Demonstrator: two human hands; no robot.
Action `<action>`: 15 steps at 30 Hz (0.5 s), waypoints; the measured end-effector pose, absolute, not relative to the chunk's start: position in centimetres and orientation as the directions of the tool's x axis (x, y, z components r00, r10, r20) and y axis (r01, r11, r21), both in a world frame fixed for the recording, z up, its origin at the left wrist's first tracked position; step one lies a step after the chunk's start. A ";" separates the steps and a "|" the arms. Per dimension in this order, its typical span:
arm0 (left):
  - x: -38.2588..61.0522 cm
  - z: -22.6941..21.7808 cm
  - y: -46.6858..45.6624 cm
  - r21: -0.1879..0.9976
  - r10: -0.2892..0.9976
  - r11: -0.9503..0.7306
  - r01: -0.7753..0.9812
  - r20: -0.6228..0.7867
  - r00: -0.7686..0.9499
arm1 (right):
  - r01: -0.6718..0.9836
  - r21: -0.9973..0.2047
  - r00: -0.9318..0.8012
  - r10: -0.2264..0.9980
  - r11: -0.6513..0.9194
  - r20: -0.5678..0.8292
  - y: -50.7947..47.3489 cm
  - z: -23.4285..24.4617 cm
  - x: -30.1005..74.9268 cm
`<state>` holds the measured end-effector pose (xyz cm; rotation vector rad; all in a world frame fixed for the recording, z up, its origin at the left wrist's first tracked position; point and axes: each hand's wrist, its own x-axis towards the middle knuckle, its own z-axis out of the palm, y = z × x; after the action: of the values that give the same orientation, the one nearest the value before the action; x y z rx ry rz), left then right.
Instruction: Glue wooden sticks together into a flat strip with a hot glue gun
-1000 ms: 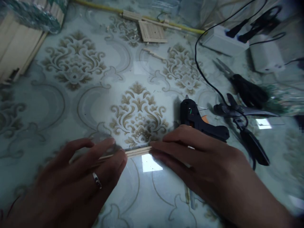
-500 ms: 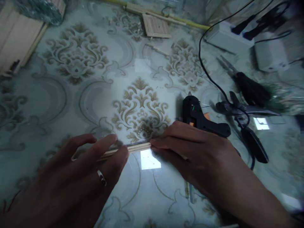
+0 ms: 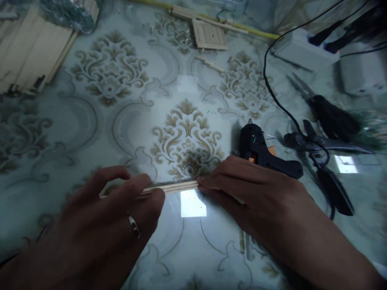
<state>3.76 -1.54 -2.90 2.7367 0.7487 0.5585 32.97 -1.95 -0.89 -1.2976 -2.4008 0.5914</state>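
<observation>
Thin pale wooden sticks (image 3: 178, 186), lying side by side in a narrow strip, stretch between my two hands just above or on the patterned tabletop (image 3: 130, 129). My left hand (image 3: 115, 217), with a ring on one finger, pinches the strip's left part between thumb and fingers. At the strip's right end, the fingertips of my right hand (image 3: 254, 193) are closed on it. My fingers hide both ends of the strip. Just beyond my right hand lies a black glue gun (image 3: 272, 159), its nozzle pointing away from me.
Wooden slats (image 3: 30, 52) are piled at the far left under crumpled plastic. A small slatted wooden panel (image 3: 210, 35) lies at the back. To the right are pliers (image 3: 332, 114), a second hand tool (image 3: 326, 143), a black cable (image 3: 267, 80) and a white power strip (image 3: 305, 48).
The whole scene has shifted slightly right in view. My left thumb and fingers have moved a little left along the strip, baring more of it. Both hands keep their hold.
</observation>
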 end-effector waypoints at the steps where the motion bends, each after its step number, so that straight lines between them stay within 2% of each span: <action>1: 3.8 -2.8 -1.4 0.330 0.531 -0.837 0.436 0.299 0.793 | 0.698 -0.517 -0.524 0.845 0.496 0.103 -1.9 -0.9 32.9; 7: 3.7 -1.7 -0.8 0.443 0.694 -0.717 0.537 0.383 0.610 | 0.694 -0.515 -0.525 0.843 0.503 0.116 -1.8 -1.0 33.1; 9: 3.6 -1.5 -0.4 0.375 0.634 -0.772 0.514 0.397 0.663 | 0.697 -0.509 -0.525 0.843 0.505 0.116 -1.9 -1.1 33.2; 11: 3.3 -1.5 0.1 0.360 0.640 -0.768 0.529 0.410 0.650 | 0.703 -0.509 -0.523 0.846 0.496 0.102 -1.9 -1.2 33.2; 15: 2.7 -1.8 0.8 0.349 0.736 -0.675 0.649 0.370 0.567 | 0.716 -0.517 -0.510 0.857 0.470 0.074 -1.9 -1.3 33.2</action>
<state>2.66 0.79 -1.80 2.6233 1.1715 0.7413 33.20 -1.93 -1.31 -1.3323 -2.3991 0.6155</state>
